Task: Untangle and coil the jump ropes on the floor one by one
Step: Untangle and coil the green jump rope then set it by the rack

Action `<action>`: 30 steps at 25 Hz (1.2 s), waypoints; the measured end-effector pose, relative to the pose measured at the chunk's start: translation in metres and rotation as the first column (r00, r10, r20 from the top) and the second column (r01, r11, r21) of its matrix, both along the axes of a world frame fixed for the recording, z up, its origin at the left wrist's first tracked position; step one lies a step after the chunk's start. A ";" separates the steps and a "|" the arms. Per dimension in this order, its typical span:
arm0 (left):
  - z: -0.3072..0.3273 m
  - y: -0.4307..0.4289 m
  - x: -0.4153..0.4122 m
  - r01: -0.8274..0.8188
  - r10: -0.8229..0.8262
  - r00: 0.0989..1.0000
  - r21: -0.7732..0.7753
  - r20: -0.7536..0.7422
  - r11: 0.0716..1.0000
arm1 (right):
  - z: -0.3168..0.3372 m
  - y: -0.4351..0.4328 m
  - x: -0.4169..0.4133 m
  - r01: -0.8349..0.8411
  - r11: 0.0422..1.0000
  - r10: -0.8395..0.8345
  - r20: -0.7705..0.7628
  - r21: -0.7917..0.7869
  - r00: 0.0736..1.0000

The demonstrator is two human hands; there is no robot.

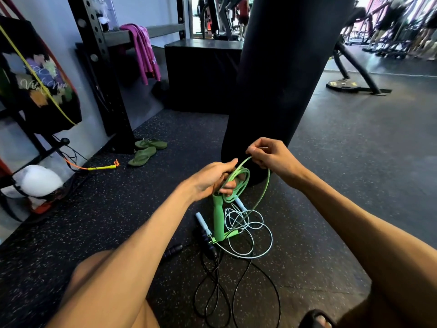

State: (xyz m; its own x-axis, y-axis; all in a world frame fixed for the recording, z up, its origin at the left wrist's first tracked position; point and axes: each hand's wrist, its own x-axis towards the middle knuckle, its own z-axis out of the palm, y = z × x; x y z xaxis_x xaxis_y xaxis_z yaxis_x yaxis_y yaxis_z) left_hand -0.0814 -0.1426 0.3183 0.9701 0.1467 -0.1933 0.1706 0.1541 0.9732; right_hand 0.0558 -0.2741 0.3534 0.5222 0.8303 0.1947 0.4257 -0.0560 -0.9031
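Before a punching bag point(279, 79) on speckled gym floor point(354, 185), the left hand point(210, 178) gripped the coiled green rope point(246, 179); the right hand point(269, 155) pinched its loop.

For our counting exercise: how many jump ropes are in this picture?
4: green plastic rope in left hand and right hand; pale blue rope and black rope tangled on the floor below; yellow-handled orange rope by the wall. Others may be hidden.

— Left of the black punching bag point(279, 79)?
— Pair of green flip-flops point(146, 151) on speckled floor point(354, 185), beside a black rack point(94, 43).
— Higher up?
— Pink towel point(144, 50) draped over the rack's bar, black box point(201, 74) just right of it.
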 end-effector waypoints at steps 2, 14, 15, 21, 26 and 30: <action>0.003 -0.001 0.000 0.028 -0.029 0.999 0.011 0.016 1.000 | -0.006 0.000 0.004 0.017 1.000 -0.017 -0.010 -0.014 1.000; 0.015 0.038 -0.009 -0.281 0.492 0.830 -0.567 0.262 0.774 | -0.047 -0.004 -0.003 -0.388 0.779 0.173 -0.427 -0.492 0.888; 0.013 0.039 -0.009 -0.329 0.540 0.807 -0.579 0.237 0.746 | -0.045 -0.006 -0.001 -0.410 0.765 0.170 -0.458 -0.497 0.873; 0.005 0.044 -0.002 -0.489 0.697 0.704 -0.617 0.139 0.617 | -0.022 -0.011 -0.002 -0.470 0.778 0.228 -0.509 -0.418 0.830; 0.002 0.047 -0.003 -0.470 0.712 0.688 -0.662 0.140 0.584 | -0.043 -0.012 0.001 -0.393 0.749 0.176 -0.413 -0.533 0.894; 0.003 0.042 0.001 -0.493 0.732 0.669 -0.663 0.125 0.564 | -0.049 -0.008 -0.011 -0.454 0.667 0.240 -0.406 -0.591 0.882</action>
State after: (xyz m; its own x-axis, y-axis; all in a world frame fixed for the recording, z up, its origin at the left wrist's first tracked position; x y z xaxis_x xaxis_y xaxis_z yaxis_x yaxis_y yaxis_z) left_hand -0.0802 -0.1004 0.3212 0.6845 0.7193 -0.1184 -0.5029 0.5835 0.6376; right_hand 0.0449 -0.2825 0.3048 0.1089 0.8166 -0.5668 0.2849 -0.5719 -0.7692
